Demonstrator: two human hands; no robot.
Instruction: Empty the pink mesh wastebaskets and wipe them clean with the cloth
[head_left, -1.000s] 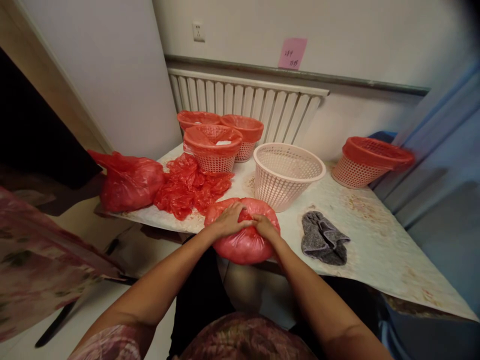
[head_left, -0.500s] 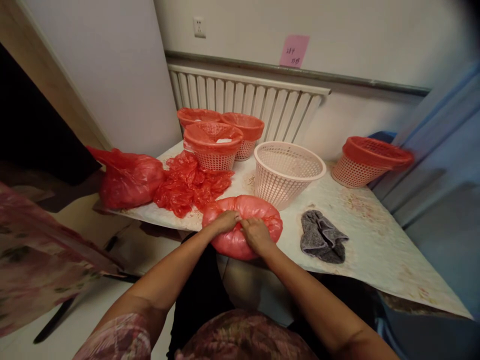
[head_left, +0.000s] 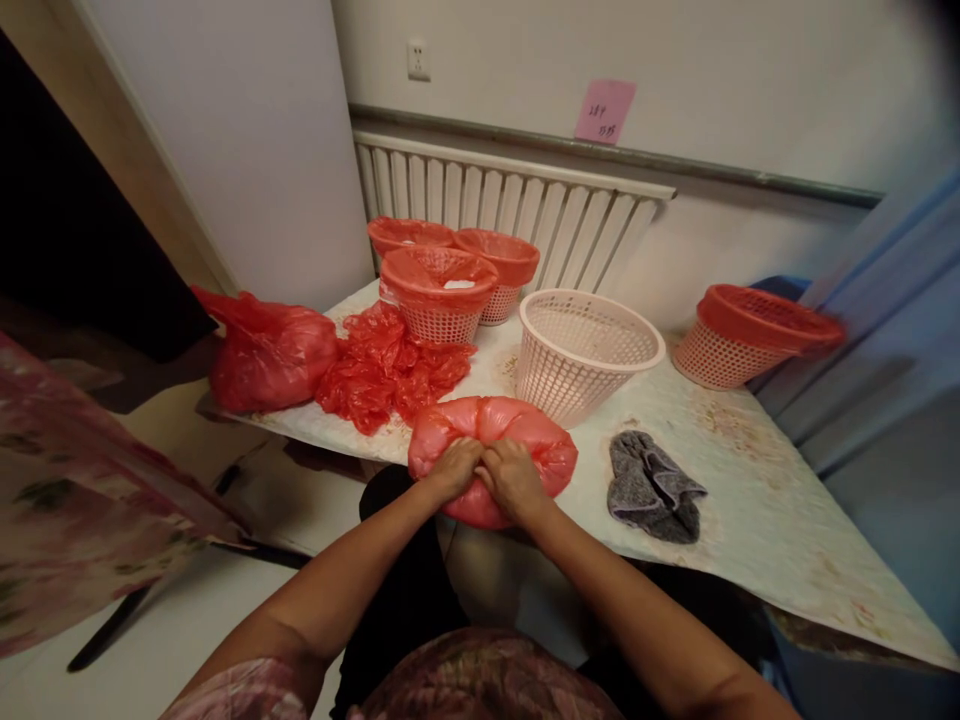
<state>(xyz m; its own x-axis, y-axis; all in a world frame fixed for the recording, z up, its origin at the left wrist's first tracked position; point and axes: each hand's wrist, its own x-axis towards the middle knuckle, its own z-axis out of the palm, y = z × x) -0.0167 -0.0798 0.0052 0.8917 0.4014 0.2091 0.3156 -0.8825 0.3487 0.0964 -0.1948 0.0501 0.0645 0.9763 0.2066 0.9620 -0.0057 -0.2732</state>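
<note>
A puffed-up red plastic bag (head_left: 525,435) lies at the near edge of the table (head_left: 750,500). My left hand (head_left: 454,468) and my right hand (head_left: 511,478) sit side by side on its near side, fingers curled and gripping the plastic. What the bag holds is hidden. Just behind it stands an unlined pale pink mesh basket (head_left: 585,352).
A full red bag (head_left: 270,350) and a heap of loose red bags (head_left: 390,365) lie at the left. Three baskets lined with red bags (head_left: 439,290) stand by the radiator; another lined basket (head_left: 754,335) is far right. A grey cloth (head_left: 652,487) lies right of my hands.
My hands slid from the top of the red bag down to its near side and came together, squeezing it. The bag bulges wider behind them.
</note>
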